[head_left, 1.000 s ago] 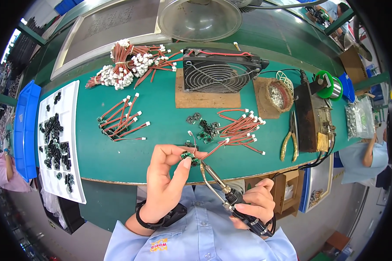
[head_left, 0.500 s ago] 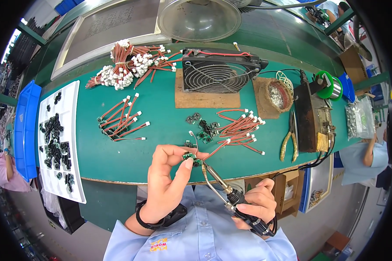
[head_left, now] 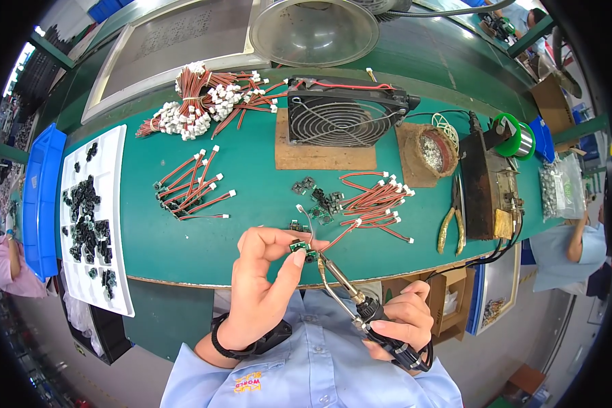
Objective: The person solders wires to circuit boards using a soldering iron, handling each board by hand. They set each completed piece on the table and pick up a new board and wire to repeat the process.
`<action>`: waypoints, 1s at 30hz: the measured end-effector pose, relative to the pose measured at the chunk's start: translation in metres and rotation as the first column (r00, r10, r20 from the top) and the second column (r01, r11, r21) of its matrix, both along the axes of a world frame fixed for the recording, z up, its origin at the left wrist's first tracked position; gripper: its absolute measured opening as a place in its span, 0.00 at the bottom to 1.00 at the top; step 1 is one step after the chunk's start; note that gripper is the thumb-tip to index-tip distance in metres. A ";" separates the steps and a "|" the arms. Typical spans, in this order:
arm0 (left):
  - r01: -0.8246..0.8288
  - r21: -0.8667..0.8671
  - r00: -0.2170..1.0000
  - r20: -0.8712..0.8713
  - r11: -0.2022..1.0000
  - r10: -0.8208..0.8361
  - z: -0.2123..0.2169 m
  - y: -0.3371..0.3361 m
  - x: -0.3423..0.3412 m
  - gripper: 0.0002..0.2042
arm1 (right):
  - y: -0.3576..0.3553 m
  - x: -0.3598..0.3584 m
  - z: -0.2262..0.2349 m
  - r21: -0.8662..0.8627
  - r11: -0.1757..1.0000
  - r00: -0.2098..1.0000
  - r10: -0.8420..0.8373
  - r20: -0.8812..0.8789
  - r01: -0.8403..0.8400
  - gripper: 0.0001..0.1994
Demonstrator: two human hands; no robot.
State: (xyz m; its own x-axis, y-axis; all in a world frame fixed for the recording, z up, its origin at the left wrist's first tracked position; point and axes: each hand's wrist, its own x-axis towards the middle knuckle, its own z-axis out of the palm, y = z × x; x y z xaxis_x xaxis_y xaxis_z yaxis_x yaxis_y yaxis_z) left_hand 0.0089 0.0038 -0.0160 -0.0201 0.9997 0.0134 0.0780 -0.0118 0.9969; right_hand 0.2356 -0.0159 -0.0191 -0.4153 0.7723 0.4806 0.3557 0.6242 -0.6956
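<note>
Green bench mat [head_left: 251, 224] across the middle, smooth and matte. White tray [head_left: 115, 204] at far left, flat and rectangular, strewn with small black parts. Black square fan [head_left: 340, 115] with a round wire grille on a brown board at the back. Big bundle of red wires with white plugs [head_left: 197, 109] behind-left; 2 smaller fans of the same wires, 1 left of centre [head_left: 194, 187], 1 right of centre [head_left: 377, 200]. Yellow-handled pliers [head_left: 450, 221] beside a dark metal box at the right.

Left hand [head_left: 262, 292] raised over the near bench edge, thumb and fingers pinched on a tiny green circuit board [head_left: 299, 246], flat and rectangular, with a thin red wire trailing up-right toward the right-hand pile. Right hand [head_left: 398, 323] lower and to the right, fist wrapped round the black grip of a soldering iron [head_left: 350, 292]. Iron's long axis slanted, metal shaft pointing up-left, tip touching or just beside the board at the left fingertips. Hands apart, joined only where tip meets board.
</note>
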 end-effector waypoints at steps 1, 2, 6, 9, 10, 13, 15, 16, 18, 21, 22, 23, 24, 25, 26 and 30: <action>-0.004 -0.003 1.000 -0.001 1.000 0.004 0.000 0.000 0.000 0.06 | -0.001 0.000 0.000 0.003 1.000 1.000 -0.005 0.005 0.005 0.19; -0.004 -0.003 1.000 -0.001 1.000 0.004 0.001 0.000 0.001 0.06 | -0.001 0.001 -0.001 0.003 1.000 1.000 -0.004 0.005 0.004 0.19; -0.016 0.015 0.999 0.051 1.000 0.016 0.002 0.000 0.002 0.06 | -0.002 0.002 -0.003 0.002 1.000 1.000 0.009 0.007 -0.009 0.19; -0.016 0.006 0.999 0.034 1.000 0.016 0.002 0.000 0.001 0.06 | -0.003 0.003 -0.002 0.004 1.000 1.000 0.024 0.017 -0.024 0.19; -0.016 0.006 0.999 0.034 1.000 0.016 0.003 0.000 0.001 0.06 | -0.003 0.004 -0.003 0.004 1.000 1.000 0.024 0.017 -0.024 0.19; -0.035 -0.003 0.993 0.112 0.999 0.035 0.006 0.000 0.004 0.06 | -0.005 0.005 -0.002 0.009 1.000 0.999 0.025 0.033 -0.026 0.19; -0.038 0.000 0.992 0.120 0.999 0.038 0.006 0.000 0.005 0.06 | -0.006 0.006 -0.002 0.008 1.000 0.999 0.025 0.034 -0.025 0.19; -0.041 0.004 0.991 0.129 0.999 0.041 0.005 0.000 0.005 0.06 | -0.007 0.006 -0.002 0.006 1.000 0.999 0.024 0.037 -0.024 0.19; -0.045 0.007 0.990 0.136 0.999 0.044 0.005 0.000 0.005 0.06 | -0.007 0.006 -0.002 0.005 1.000 0.999 0.024 0.038 -0.024 0.19; -0.025 0.028 0.996 0.080 0.999 0.023 0.004 0.001 0.004 0.06 | -0.008 0.008 -0.002 0.003 1.000 0.998 0.024 0.055 -0.024 0.19; -0.026 0.028 0.997 0.079 0.999 0.023 0.003 0.001 0.004 0.06 | -0.007 0.008 -0.001 0.003 1.000 0.998 0.024 0.054 -0.024 0.19; -0.029 0.039 0.998 0.049 0.999 0.027 0.002 0.001 0.003 0.06 | -0.007 0.008 0.000 0.001 1.000 0.998 0.022 0.058 -0.022 0.19; -0.033 0.051 0.999 0.017 0.998 0.032 0.001 0.000 0.002 0.06 | -0.006 0.007 0.001 -0.001 1.000 0.998 0.021 0.060 -0.021 0.18; -0.039 0.063 0.999 -0.015 0.997 0.040 0.001 0.000 0.001 0.06 | -0.006 0.006 0.002 -0.002 1.000 0.998 0.022 0.062 -0.022 0.18; -0.036 0.065 0.999 -0.012 0.997 0.037 0.003 0.000 0.002 0.06 | -0.006 0.008 0.004 0.000 1.000 0.998 0.019 0.065 -0.019 0.18; -0.078 -0.045 0.961 0.262 0.996 0.087 0.016 0.004 0.008 0.06 | -0.003 0.024 0.007 0.042 0.999 0.999 -0.032 0.043 0.030 0.20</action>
State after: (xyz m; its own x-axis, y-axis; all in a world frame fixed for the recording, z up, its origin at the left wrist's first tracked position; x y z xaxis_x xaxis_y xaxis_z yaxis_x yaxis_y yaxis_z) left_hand 0.0171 0.0073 0.0003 -0.1005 0.9942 -0.0374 -0.1882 0.0179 0.9820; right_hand 0.2597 -0.0187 -0.0126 -0.4128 0.7648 0.4947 0.4046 0.6406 -0.6527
